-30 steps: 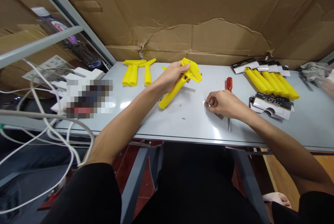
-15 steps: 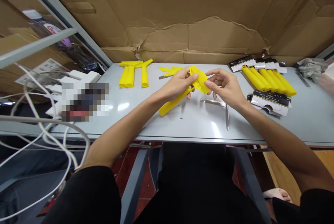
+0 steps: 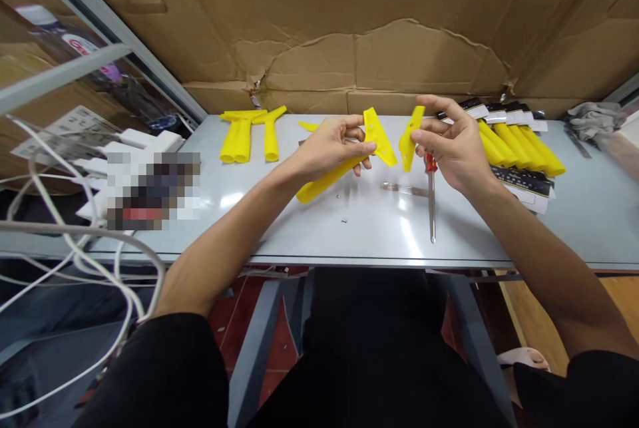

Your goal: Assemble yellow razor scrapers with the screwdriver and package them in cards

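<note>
My left hand (image 3: 344, 142) is closed around a yellow plastic T-shaped handle (image 3: 380, 138), its round grip slanting down to the left under the palm. In my right hand (image 3: 449, 145), pinched between thumb and fingers, is a flat yellow plastic plate (image 3: 409, 140) with small holes. A narrow gap separates the plate from the head of the handle. Below the right hand lies a screwdriver (image 3: 432, 205), its red handle partly covered by the fingers. A thin metal strip (image 3: 402, 188) rests left of it. Two small screws (image 3: 344, 220) lie nearer the front edge.
Several yellow T-shaped handles (image 3: 243, 138) stand at the back left. On the right are yellow handles (image 3: 536, 148) with black cards and a grey cloth (image 3: 594, 125). White cables (image 3: 124, 281) loop at left beside a white power strip (image 3: 144, 142). Cardboard (image 3: 309, 28) backs the table.
My right hand has drawn the yellow plate up and right, away from the handle's head. The left hand keeps the handle. The view has shifted slightly, and the screwdriver's red handle now shows.
</note>
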The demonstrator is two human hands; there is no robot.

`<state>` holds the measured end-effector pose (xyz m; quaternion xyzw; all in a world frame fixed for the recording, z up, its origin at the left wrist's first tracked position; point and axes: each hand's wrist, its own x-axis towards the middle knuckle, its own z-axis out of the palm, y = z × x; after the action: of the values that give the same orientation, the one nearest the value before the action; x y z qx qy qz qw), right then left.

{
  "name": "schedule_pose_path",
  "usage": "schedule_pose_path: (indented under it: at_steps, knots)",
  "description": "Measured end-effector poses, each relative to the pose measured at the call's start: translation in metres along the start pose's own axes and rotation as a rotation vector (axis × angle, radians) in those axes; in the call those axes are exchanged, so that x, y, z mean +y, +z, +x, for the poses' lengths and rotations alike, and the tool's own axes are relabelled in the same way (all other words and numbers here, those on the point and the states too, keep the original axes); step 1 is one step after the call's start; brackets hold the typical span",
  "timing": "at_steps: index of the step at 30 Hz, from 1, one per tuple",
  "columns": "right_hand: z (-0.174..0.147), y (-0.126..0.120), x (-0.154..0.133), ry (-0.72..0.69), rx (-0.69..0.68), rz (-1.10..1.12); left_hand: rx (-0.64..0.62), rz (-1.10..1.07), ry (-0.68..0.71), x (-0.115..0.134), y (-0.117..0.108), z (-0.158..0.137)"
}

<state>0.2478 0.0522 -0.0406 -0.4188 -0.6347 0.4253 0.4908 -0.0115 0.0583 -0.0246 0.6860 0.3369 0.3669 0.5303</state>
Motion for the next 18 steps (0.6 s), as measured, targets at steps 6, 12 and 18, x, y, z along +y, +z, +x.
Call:
schedule_pose_path:
  at_steps: [6,12,18]
  knots:
    - [-0.001,0.016,0.012,-0.045,-0.050,0.150,-0.151,0.108,0.033,-0.002,0.009,0.000]
    - [-0.009,0.026,0.014,-0.127,-0.039,0.041,-0.156,0.229,0.058,-0.003,0.017,-0.005]
    - [-0.017,0.032,0.018,-0.177,0.042,-0.134,-0.067,0.224,0.108,-0.007,0.021,-0.004]
